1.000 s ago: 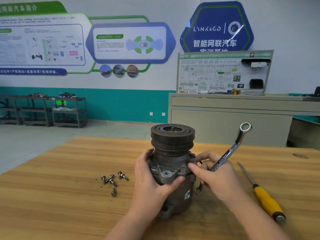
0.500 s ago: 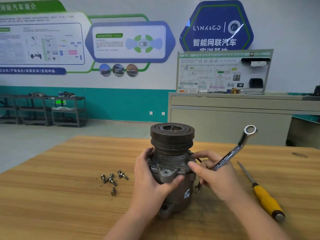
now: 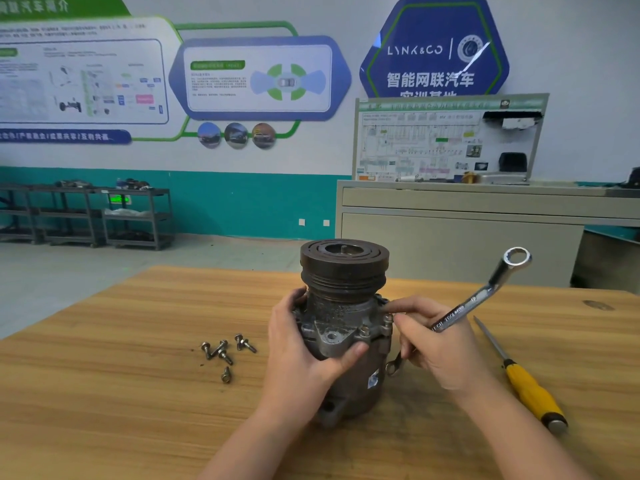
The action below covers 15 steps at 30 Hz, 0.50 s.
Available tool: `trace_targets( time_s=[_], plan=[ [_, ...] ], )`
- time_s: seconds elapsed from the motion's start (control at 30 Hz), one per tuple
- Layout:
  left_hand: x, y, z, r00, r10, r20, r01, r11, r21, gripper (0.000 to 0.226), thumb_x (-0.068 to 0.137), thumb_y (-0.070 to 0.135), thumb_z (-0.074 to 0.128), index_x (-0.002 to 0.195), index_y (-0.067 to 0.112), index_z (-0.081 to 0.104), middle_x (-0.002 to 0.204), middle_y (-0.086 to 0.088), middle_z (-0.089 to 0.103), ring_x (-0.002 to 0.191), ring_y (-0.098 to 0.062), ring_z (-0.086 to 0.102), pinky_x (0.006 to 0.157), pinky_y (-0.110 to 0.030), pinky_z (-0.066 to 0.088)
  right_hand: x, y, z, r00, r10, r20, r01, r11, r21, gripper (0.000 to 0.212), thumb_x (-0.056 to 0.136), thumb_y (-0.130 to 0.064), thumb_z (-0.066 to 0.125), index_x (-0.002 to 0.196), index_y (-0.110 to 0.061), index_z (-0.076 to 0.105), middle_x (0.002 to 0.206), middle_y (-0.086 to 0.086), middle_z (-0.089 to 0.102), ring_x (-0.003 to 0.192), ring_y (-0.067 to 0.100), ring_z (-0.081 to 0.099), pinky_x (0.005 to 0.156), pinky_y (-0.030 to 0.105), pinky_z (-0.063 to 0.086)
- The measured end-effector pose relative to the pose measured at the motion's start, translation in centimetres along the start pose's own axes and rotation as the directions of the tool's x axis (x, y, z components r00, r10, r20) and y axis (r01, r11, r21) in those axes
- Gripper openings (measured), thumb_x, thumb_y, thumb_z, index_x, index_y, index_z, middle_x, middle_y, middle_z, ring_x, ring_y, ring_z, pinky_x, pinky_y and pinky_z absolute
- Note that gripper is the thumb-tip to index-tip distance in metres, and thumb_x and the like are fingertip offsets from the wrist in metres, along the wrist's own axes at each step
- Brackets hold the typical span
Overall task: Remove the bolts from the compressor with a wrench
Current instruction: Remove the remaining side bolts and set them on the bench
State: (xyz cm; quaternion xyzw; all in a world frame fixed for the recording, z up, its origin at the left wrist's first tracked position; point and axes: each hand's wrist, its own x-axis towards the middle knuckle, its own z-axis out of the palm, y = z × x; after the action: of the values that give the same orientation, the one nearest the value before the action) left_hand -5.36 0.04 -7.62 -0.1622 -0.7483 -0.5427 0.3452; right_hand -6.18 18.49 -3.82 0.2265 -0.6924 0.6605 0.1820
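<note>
The compressor [image 3: 346, 327] stands upright on the wooden bench [image 3: 138, 393], pulley end on top. The left hand [image 3: 304, 362] wraps around its body and grips it. The right hand [image 3: 440, 344] holds the ring wrench [image 3: 481, 296] in the palm while its fingertips [image 3: 389, 308] pinch a bolt [image 3: 388, 318] on the flange. Four removed bolts [image 3: 227, 349] lie just left of the compressor.

The loose bolt may slip from the fingertips and roll off the bench. The wrench, held only loosely, could swing and knock the compressor. If the left grip relaxes, the tall body may tip over.
</note>
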Motion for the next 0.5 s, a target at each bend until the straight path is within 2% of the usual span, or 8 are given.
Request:
trace_targets(
  time_s=[0.03, 0.1, 0.2, 0.27, 0.37, 0.4, 0.47, 0.5],
  plan=[
    [-0.01, 0.01, 0.0, 1.0, 0.0, -0.001, 0.0, 1.0, 0.0, 0.091, 0.048, 0.082, 0.072, 0.121, 0.069, 0.02, 0.132, 0.023, 0.038, 0.127, 0.004, 0.038, 0.106, -0.018, 0.034, 0.0, -0.09, 0.05, 1.0, 0.002, 0.009, -0.003, 1.0, 0.022, 0.008, 0.086, -0.003, 0.066, 0.089, -0.01, 0.069, 0.043, 0.001, 0.051, 0.036, 0.004, 0.046, 0.038, 0.012, 0.034],
    [-0.06, -0.09, 0.06, 1.0, 0.008, -0.005, -0.008, 1.0, 0.013, 0.09, 0.051, 0.073, 0.075, 0.125, 0.058, 0.024, 0.132, 0.02, 0.039, 0.129, -0.001, 0.039, 0.108, -0.023, 0.034, 0.0, 0.05, 0.09, 1.0, 0.0, 0.01, 0.0, 1.0, 0.014, 0.011, 0.079, -0.01, 0.072, 0.088, -0.009, 0.065, 0.042, 0.0, 0.05, 0.035, 0.005, 0.046, 0.038, 0.012, 0.034],
    [-0.08, -0.05, -0.03, 1.0, 0.005, 0.002, -0.005, 1.0, 0.022, 0.089, 0.053, 0.07, 0.074, 0.125, 0.056, 0.024, 0.132, 0.022, 0.037, 0.129, -0.001, 0.038, 0.109, -0.024, 0.033, -0.01, 0.17, 0.06, 1.0, 0.003, 0.002, -0.003, 0.999, -0.033, 0.011, 0.085, 0.001, 0.067, 0.082, -0.01, 0.067, 0.042, 0.001, 0.051, 0.036, 0.004, 0.045, 0.038, 0.012, 0.035],
    [-0.1, 0.02, -0.09, 1.0, -0.004, 0.012, 0.004, 1.0, 0.024, 0.089, 0.053, 0.071, 0.073, 0.125, 0.057, 0.023, 0.132, 0.023, 0.036, 0.129, 0.001, 0.037, 0.109, -0.023, 0.032, -0.13, -0.1, -0.02, 1.0, 0.018, 0.013, -0.018, 0.999, 0.029, 0.007, 0.084, -0.008, 0.063, 0.086, -0.011, 0.069, 0.042, 0.001, 0.051, 0.036, 0.005, 0.044, 0.038, 0.012, 0.033],
    [-0.09, 0.08, -0.12, 1.0, -0.008, 0.012, 0.008, 1.0, 0.017, 0.089, 0.053, 0.071, 0.073, 0.125, 0.056, 0.024, 0.133, 0.021, 0.037, 0.129, -0.001, 0.038, 0.108, -0.023, 0.032, -0.13, -0.18, 0.11, 1.0, 0.005, 0.017, -0.005, 1.0, 0.01, 0.022, 0.078, -0.025, 0.078, 0.088, -0.011, 0.065, 0.044, 0.002, 0.051, 0.036, 0.006, 0.045, 0.038, 0.013, 0.034],
    [-0.02, 0.1, -0.13, 1.0, -0.007, 0.012, 0.007, 1.0, 0.017, 0.089, 0.052, 0.072, 0.073, 0.125, 0.055, 0.025, 0.133, 0.02, 0.038, 0.129, -0.001, 0.038, 0.109, -0.024, 0.033, -0.1, -0.3, 0.21, 1.0, -0.007, -0.004, 0.007, 0.999, -0.031, 0.019, 0.077, -0.023, 0.077, 0.083, -0.01, 0.063, 0.043, 0.002, 0.051, 0.036, 0.006, 0.046, 0.039, 0.013, 0.035],
    [0.06, 0.09, -0.09, 1.0, -0.005, 0.014, 0.005, 1.0, 0.019, 0.089, 0.052, 0.072, 0.073, 0.125, 0.054, 0.025, 0.133, 0.019, 0.038, 0.129, -0.001, 0.038, 0.109, -0.024, 0.033, 0.01, -0.25, 0.18, 1.0, -0.009, -0.018, 0.008, 0.997, -0.079, 0.009, 0.085, -0.006, 0.069, 0.078, -0.009, 0.065, 0.043, 0.001, 0.051, 0.035, 0.005, 0.045, 0.039, 0.012, 0.035],
    [0.06, 0.07, -0.08, 1.0, -0.008, 0.017, 0.008, 1.0, 0.019, 0.089, 0.052, 0.072, 0.073, 0.125, 0.056, 0.024, 0.132, 0.021, 0.037, 0.129, 0.001, 0.037, 0.109, -0.023, 0.033, 0.05, -0.09, -0.01, 1.0, 0.002, -0.022, -0.004, 0.998, -0.068, 0.014, 0.088, 0.0, 0.063, 0.078, -0.01, 0.066, 0.042, 0.0, 0.051, 0.035, 0.004, 0.045, 0.039, 0.012, 0.034]
  ],
)
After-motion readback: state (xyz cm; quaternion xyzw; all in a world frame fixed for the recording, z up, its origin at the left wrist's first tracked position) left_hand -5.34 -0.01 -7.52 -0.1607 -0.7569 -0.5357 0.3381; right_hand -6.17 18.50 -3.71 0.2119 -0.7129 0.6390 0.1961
